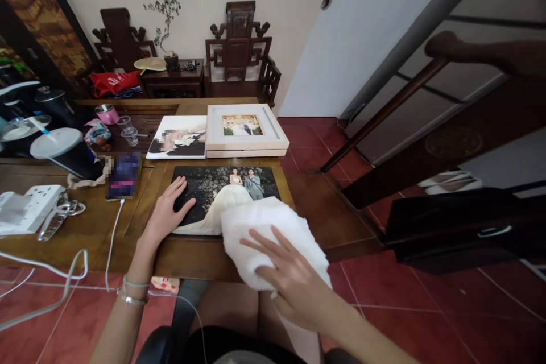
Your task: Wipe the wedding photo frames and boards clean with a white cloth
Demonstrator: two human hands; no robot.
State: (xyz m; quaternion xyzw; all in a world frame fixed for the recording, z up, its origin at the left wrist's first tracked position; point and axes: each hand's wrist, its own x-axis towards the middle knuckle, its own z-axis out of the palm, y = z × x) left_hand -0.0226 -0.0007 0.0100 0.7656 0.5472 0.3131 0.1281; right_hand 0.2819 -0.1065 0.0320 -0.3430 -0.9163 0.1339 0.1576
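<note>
Resting on the left edge of a dark photo panel (205,187), the left hand (164,213) in my head view has its fingers spread wide and closed on nothing. The panel lies flat on the wooden table (191,256), near the front edge, and shows two people outdoors, one in a long white gown. Over its lower right corner I see a fluffy white cloth (243,216), part of which hangs past the table's edge. The right hand (294,278) lies on top of that cloth, fingers parted and stretched out across it; from here I cannot tell whether the thumb tucks any of the cloth under.

Just beyond the panel, a pale framed picture (215,125) lies face up, with a white-edged print (179,153) just beside it on the left. Left of the panel I have a phone (123,173) with a white cable (114,233) running from it, and further left a clear clip (60,216) near a white power strip (40,205). Behind the phone stands a dark cup (68,153) with a pale lid; a pink mug (106,114) sits further back.
</note>
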